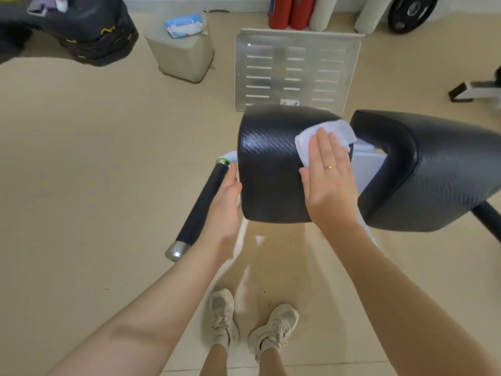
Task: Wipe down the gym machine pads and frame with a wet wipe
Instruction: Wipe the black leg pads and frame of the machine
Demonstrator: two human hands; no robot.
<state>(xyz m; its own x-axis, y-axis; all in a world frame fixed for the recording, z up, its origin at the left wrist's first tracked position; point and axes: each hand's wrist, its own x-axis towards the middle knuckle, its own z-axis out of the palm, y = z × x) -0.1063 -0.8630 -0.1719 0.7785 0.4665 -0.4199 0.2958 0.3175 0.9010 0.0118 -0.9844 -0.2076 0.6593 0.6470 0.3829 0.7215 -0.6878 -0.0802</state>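
Beige sneakers [250, 327] at the bottom, standing on a tan floor [81, 185] that has a shiny streak just ahead of the toes. Moving up from there, the left hand [226, 198] rests against the left edge of the nearer pad [267, 169], fingers fairly straight and together, right next to a black foam-grip handle [202, 203] with silver end caps that sticks out at an angle. The right hand [326, 172], gold ring on one finger, is laid flat with fingers straight and close together, pressing a white wet wipe [322, 137] onto the top right part of that pad. Wipe looks crumpled and folded over itself, poking out past the fingertips toward the gap between the two pads. Pad itself is black with a carbon-fibre type weave and catches some glare on its left side. A second matching pad [433, 169] sits just to the right. Beyond them there's a slotted metal footplate [295, 69], then a grey block [180, 55] with a blue wipes pack [184, 25] on top, and red rollers [291, 10] by the wall.
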